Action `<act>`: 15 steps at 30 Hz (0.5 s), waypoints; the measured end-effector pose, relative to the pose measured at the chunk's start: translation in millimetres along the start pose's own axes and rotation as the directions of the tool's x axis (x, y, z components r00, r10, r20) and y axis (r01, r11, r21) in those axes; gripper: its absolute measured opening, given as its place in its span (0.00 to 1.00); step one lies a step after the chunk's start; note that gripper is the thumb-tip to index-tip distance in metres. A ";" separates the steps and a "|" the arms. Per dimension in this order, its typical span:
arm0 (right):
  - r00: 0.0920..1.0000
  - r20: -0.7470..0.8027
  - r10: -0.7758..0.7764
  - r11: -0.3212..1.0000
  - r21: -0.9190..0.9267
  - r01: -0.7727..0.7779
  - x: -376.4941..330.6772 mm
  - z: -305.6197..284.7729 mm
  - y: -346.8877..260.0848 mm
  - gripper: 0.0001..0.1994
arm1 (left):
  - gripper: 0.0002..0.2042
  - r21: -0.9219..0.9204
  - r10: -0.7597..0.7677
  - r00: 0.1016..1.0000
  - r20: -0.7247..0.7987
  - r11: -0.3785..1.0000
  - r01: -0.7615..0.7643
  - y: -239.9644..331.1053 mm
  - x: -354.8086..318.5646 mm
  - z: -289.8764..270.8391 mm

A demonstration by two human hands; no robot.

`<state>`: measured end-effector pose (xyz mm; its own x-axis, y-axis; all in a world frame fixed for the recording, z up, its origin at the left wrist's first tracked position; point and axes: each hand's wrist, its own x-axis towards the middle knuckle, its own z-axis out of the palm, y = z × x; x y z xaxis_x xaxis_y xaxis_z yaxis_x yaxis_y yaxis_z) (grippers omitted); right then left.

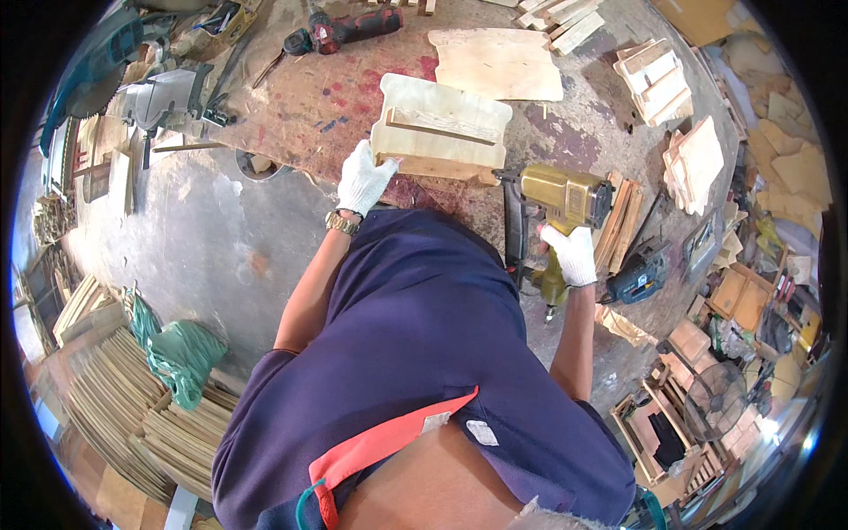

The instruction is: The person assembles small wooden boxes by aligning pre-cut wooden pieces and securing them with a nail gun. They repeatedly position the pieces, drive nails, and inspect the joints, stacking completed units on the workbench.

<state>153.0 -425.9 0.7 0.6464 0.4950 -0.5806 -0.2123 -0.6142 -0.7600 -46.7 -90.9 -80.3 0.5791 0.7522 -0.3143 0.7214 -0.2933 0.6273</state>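
Stained and scuffed, the desk (309, 102) stretches ahead of the person, its near edge partly hidden by the dark shirt (424, 291). Gloved in white, the left hand (364, 177) is closed on the left end of a wooden piece (439, 104), which stands at the near side of the desk; the fingers behind the wood cannot be made out. Likewise gloved, the right hand (571, 253) is wrapped round the grip of a brass-coloured nail gun (565, 194); its palm covers much of that grip, and the trigger is hard to see. The gun's nose sits at the wood's lower right corner, though whether they touch I cannot tell.

Farther out, a flat panel (496, 66) lies just beyond the piece, and a drill (353, 31) near the top of the view. Slats (620, 225) lie right of the gun, a blue power tool (638, 269) beside them. Out at the left, the saw (163, 93) runs into the dark rim, where its edges blur.
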 end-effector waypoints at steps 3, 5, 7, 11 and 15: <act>0.999 0.036 -0.035 0.989 0.142 0.030 -2.9 16.9 0.8 0.11 | 0.24 0.022 0.000 1.000 0.002 1.000 0.000 -1.0 0.0 0.8; 0.999 -0.013 -0.033 0.986 0.161 0.034 -1.0 27.4 4.7 0.11 | 0.24 0.014 0.003 1.000 0.007 1.000 -0.004 -1.9 0.6 1.3; 1.000 0.016 -0.017 0.997 0.079 0.016 0.8 30.8 8.6 0.10 | 0.24 -0.004 -0.001 1.000 0.019 1.000 0.001 -2.4 1.2 1.4; 0.999 0.022 0.026 0.995 -0.097 -0.024 2.8 30.4 12.4 0.11 | 0.24 0.016 0.021 1.000 -0.002 1.000 -0.021 -2.2 1.3 0.5; 0.973 -0.007 -0.232 0.951 -0.212 0.226 1.1 33.3 2.1 0.11 | 0.23 -0.009 0.049 0.998 -0.024 0.999 -0.050 0.3 0.1 -0.7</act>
<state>128.9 -406.2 -11.2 0.6828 0.6202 -0.3862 0.0997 -0.6028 -0.7916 -46.7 -90.5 -79.6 0.6047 0.7508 -0.2657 0.6884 -0.3248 0.6486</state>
